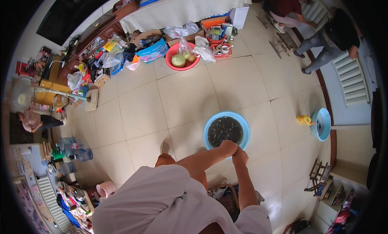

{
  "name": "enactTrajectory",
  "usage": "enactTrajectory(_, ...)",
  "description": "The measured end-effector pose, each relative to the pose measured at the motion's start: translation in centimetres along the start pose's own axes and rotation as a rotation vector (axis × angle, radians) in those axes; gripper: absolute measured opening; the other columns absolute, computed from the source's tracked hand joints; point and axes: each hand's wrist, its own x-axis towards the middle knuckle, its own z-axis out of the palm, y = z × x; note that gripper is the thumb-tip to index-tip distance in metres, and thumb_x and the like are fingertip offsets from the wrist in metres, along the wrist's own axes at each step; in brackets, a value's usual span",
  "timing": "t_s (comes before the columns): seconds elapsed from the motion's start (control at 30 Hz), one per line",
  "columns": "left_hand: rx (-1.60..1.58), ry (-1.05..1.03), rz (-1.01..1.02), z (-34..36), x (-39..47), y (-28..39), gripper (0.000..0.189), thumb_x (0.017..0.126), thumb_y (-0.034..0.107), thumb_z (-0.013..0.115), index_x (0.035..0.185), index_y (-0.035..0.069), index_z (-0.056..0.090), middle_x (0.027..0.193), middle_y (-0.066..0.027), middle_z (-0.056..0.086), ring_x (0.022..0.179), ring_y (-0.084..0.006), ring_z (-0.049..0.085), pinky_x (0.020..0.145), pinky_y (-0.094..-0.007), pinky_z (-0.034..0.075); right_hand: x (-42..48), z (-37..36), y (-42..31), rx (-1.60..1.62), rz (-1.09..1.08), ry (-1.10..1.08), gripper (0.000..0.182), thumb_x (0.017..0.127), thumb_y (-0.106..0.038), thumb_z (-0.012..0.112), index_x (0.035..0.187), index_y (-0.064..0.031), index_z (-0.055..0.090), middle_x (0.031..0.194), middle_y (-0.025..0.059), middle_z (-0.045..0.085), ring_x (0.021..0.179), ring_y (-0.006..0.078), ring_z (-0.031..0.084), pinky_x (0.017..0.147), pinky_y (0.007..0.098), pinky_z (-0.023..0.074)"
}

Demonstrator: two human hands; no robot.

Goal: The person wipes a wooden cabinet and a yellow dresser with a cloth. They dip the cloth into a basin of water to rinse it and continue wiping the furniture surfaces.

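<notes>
Before me on the tiled floor stands a light blue plastic basin [246, 134] with dark, murky water [224, 129] and pale foam flecks in it. My left hand [229, 147] is over the basin's near rim, fingers curled. Against it, slightly lower and to the right, is my right hand [241, 157], also curled. The two hands meet; whether anything is held between them is hidden by the fingers.
Right of me are a second blue basin [322, 125], a yellow bottle [304, 120] and small folding stools [318, 176]. Ahead sits a red basin [172, 65] with round green fruit. A fan [60, 93] stands left. Two people are far right, another person far left.
</notes>
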Motion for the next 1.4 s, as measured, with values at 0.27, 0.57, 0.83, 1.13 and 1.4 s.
enactTrajectory(0.27,0.007,0.094,0.156,-1.2,0.0,-0.8,0.029,0.080,0.021,0.042,0.081,0.003,0.064,0.085,-0.0182,0.062,0.083,-0.0335,0.060,0.076,-0.0394,0.046,1.2,-0.3,0.4,0.194,-0.123,0.042,0.027,0.076,-0.028,0.057,0.088,-0.0049,0.062,0.084,0.0191,0.063,0.081,0.0370,0.060,0.067,0.0444,0.0471)
enactTrajectory(0.57,-0.065,0.126,0.149,-4.6,-0.6,1.4,0.016,0.079,0.013,0.046,0.083,0.006,0.060,0.083,-0.0162,0.061,0.083,-0.0329,0.060,0.070,-0.0409,0.048,1.7,-2.7,2.2,0.488,-0.271,-0.110,0.042,0.073,-0.030,0.064,0.103,-0.0013,0.057,0.090,0.0161,0.064,0.083,0.0296,0.062,0.064,0.0387,0.0478)
enactTrajectory(0.83,-0.284,0.281,0.001,-6.3,-1.7,-2.8,0.031,0.069,0.012,0.060,0.097,0.003,0.052,0.089,-0.0167,0.060,0.083,-0.0339,0.059,0.070,-0.0424,0.047,0.7,-9.5,2.6,1.318,-0.122,-0.384,0.050,0.087,-0.038,0.049,0.127,-0.0089,0.041,0.118,0.0097,0.051,0.098,0.0202,0.055,0.080,0.0340,0.0444)
enactTrajectory(1.13,-0.518,0.186,0.021,-7.4,-10.5,-12.5,0.063,0.059,0.023,0.075,0.110,0.002,0.045,0.098,-0.0175,0.058,0.094,-0.0333,0.056,0.081,-0.0394,0.043,8.3,7.4,4.1,0.813,-0.137,-0.134,0.050,0.079,-0.038,0.061,0.116,-0.0051,0.052,0.113,0.0096,0.056,0.101,0.0203,0.055,0.075,0.0419,0.0455)
enactTrajectory(1.4,-0.578,0.424,-0.107,-8.5,-25.9,-25.8,0.067,0.057,0.023,0.073,0.115,0.003,0.046,0.108,-0.0172,0.052,0.102,-0.0325,0.047,0.087,-0.0387,0.040,-6.4,4.3,-28.2,1.145,-0.175,-0.784,0.048,0.085,-0.034,0.055,0.122,-0.0075,0.042,0.115,0.0069,0.051,0.100,0.0209,0.055,0.075,0.0384,0.0496)
